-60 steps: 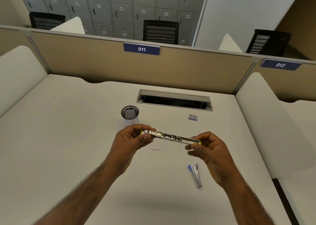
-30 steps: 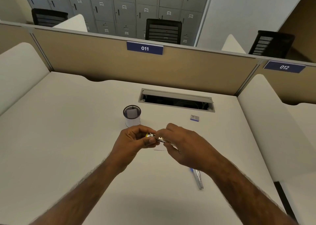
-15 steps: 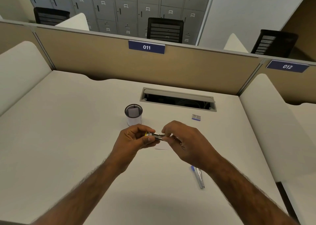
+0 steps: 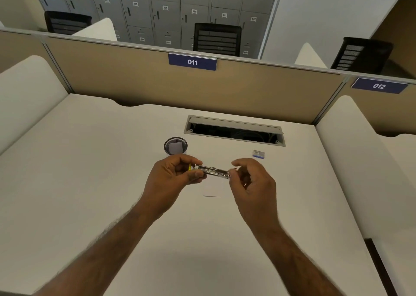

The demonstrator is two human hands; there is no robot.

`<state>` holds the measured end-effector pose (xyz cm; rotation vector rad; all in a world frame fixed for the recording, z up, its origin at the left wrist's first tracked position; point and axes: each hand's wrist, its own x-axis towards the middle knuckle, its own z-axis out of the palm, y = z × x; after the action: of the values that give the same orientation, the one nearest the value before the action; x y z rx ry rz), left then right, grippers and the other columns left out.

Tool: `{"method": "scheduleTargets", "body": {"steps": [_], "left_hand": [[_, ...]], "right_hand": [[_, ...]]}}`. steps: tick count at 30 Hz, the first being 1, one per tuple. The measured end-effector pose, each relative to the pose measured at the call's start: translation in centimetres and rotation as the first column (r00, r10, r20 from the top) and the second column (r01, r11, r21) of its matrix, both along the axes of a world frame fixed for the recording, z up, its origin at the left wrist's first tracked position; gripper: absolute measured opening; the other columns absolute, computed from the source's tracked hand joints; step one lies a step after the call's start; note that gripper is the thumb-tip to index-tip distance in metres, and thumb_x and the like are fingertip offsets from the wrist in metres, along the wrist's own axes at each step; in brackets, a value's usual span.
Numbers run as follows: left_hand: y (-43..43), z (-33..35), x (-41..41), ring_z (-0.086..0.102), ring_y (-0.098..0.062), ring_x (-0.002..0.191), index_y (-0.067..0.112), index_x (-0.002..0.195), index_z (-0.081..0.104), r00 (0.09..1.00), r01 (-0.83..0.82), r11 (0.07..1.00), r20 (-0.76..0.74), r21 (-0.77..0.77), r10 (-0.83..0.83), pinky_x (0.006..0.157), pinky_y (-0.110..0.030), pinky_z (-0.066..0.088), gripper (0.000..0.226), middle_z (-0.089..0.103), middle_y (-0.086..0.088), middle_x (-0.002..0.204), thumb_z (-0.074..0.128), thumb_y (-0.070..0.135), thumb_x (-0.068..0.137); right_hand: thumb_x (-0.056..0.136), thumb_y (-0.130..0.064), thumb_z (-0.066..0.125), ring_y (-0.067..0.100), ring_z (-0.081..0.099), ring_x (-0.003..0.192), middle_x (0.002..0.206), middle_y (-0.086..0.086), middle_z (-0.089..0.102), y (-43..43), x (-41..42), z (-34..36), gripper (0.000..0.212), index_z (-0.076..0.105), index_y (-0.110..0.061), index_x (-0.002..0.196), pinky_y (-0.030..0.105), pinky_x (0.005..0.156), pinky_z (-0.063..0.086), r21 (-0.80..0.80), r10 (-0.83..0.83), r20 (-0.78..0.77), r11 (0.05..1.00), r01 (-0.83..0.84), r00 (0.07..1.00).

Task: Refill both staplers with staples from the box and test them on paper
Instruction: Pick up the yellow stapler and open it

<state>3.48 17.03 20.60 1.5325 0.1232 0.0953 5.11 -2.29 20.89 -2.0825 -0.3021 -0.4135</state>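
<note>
Fingers [image 4: 190, 160] of my left hand [image 4: 171, 178] are curled round the yellow end of the stapler [image 4: 212, 171], thumb pressed on its near side, and they hold it up off the desk [image 4: 90, 160]. At its other end the fingers [image 4: 242, 163] of my right hand [image 4: 254, 183] are bent in. Forefinger and thumb seem to pinch the bare metal tip, though that spot is blurred. Between my two sets of fingers the stapler lies nearly level, shiny metal side showing, its right end a little lower. Below it, nearer to me than my fingertips, a thin dark line [image 4: 212, 196] marks the desk; I cannot tell what it is. Just beyond my left fingers stands a black mesh cup [image 4: 175, 146] with a pale slip in it. Beyond my right fingers and a little to their right lies the small staple box [image 4: 258, 154], flat on the desk and well apart from the stapler. Farther off past both hands is a long cable slot [image 4: 234, 130], then the tan divider [image 4: 135, 79] with its blue 011 plate [image 4: 192, 62].
</note>
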Motion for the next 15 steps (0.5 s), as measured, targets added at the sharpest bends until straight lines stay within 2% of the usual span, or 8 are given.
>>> {"method": "scheduleTargets", "body": {"steps": [2, 5, 8, 13, 15], "left_hand": [[-0.3, 0.3, 0.1, 0.077, -0.025, 0.084, 0.011, 0.097, 0.073, 1.0, -0.004, 0.999, 0.015, 0.05, 0.003, 0.079, -0.035, 0.063, 0.017, 0.078, -0.011, 0.087, 0.074, 0.001, 0.083], [-0.7, 0.2, 0.3, 0.077, -0.023, 0.083, 0.014, 0.097, 0.073, 1.0, -0.017, 0.994, 0.013, 0.106, 0.016, 0.08, -0.037, 0.063, 0.017, 0.078, -0.009, 0.087, 0.075, 0.003, 0.083], [-0.8, 0.0, 0.4, 0.077, -0.019, 0.081, 0.015, 0.098, 0.073, 0.999, -0.03, 0.983, 0.014, 0.183, 0.028, 0.08, -0.035, 0.063, 0.017, 0.079, -0.004, 0.086, 0.077, 0.007, 0.083], [-1.4, 0.6, 0.2, 0.075, -0.006, 0.078, 0.019, 0.098, 0.074, 0.996, -0.055, 0.918, 0.089, 0.393, 0.022, 0.074, -0.016, 0.059, 0.017, 0.078, 0.005, 0.084, 0.079, 0.016, 0.082], [-1.5, 0.9, 0.2, 0.074, -0.005, 0.077, 0.022, 0.098, 0.073, 0.992, -0.06, 0.886, 0.128, 0.46, 0.0, 0.073, -0.016, 0.059, 0.016, 0.076, 0.005, 0.083, 0.078, 0.02, 0.083]], "right_hand": [[0.091, -0.017, 0.061, 0.019, 0.057, 0.055, 0.064, -0.002, 0.06, 1.1, -0.6, -0.2, 0.008, 0.064, -0.023, 0.088, 0.037, 0.051, 0.052, 0.188, -0.084, -0.187, 0.975, 0.12, 0.979], [0.095, -0.018, 0.057, 0.021, 0.066, 0.053, 0.068, 0.006, 0.066, 2.2, -0.9, -0.1, 0.015, 0.065, -0.016, 0.083, 0.034, 0.048, 0.056, 0.374, -0.1, -0.41, 0.889, 0.266, 0.907], [0.097, -0.021, 0.054, 0.024, 0.068, 0.053, 0.068, 0.009, 0.068, 2.7, -0.8, 0.0, 0.022, 0.066, -0.011, 0.082, 0.032, 0.05, 0.058, 0.423, -0.099, -0.501, 0.839, 0.343, 0.86], [0.1, -0.024, 0.051, 0.028, 0.073, 0.062, 0.076, 0.014, 0.073, 3.0, -0.6, -0.1, 0.026, 0.067, -0.006, 0.089, 0.036, 0.06, 0.062, 0.527, -0.025, -0.619, 0.727, 0.439, 0.785], [0.1, -0.023, 0.052, 0.03, 0.073, 0.067, 0.079, 0.016, 0.073, 3.1, -0.6, -0.1, 0.025, 0.067, -0.005, 0.092, 0.039, 0.066, 0.062, 0.58, 0.021, -0.642, 0.667, 0.468, 0.767]]}}
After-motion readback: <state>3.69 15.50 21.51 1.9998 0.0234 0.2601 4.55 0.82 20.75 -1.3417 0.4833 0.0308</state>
